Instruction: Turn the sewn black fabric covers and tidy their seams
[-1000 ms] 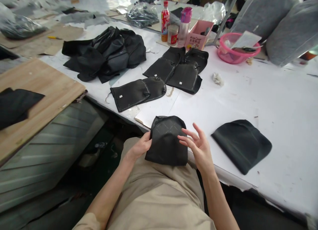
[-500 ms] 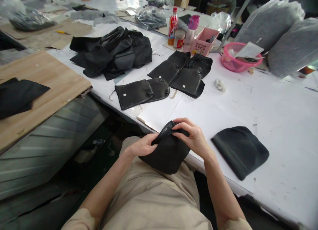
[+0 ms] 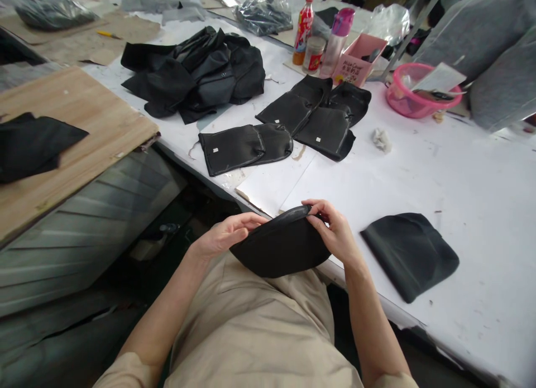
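Note:
A folded black leather-like piece (image 3: 285, 248) with a thick seamed upper rim is tilted in front of my lap. My right hand (image 3: 333, 229) pinches that rim near its right end between thumb and fingers. At the left end, my left hand (image 3: 228, 234) has its fingers stretched along the rim and its thumb apart, touching the piece without a closed grip. Another black piece (image 3: 412, 254) lies flat on the table to the right of my right hand. Beyond my hands lie several flat black sewn pieces (image 3: 234, 149) with small white tags.
A heap of black material (image 3: 196, 75) sits farther back on the white table (image 3: 481, 209). Behind are a red-labelled bottle (image 3: 303, 30), a jar, a purple-capped bottle (image 3: 338, 39), a pink box (image 3: 360, 58) and a pink basket (image 3: 419, 97). A wooden board (image 3: 96, 125) is at left.
My left hand has loosened from the fold and moved left, its fingers straighter. The black piece's rim is now stretched wider and flatter. My right hand has shifted slightly right, still pinching. The view moved a little.

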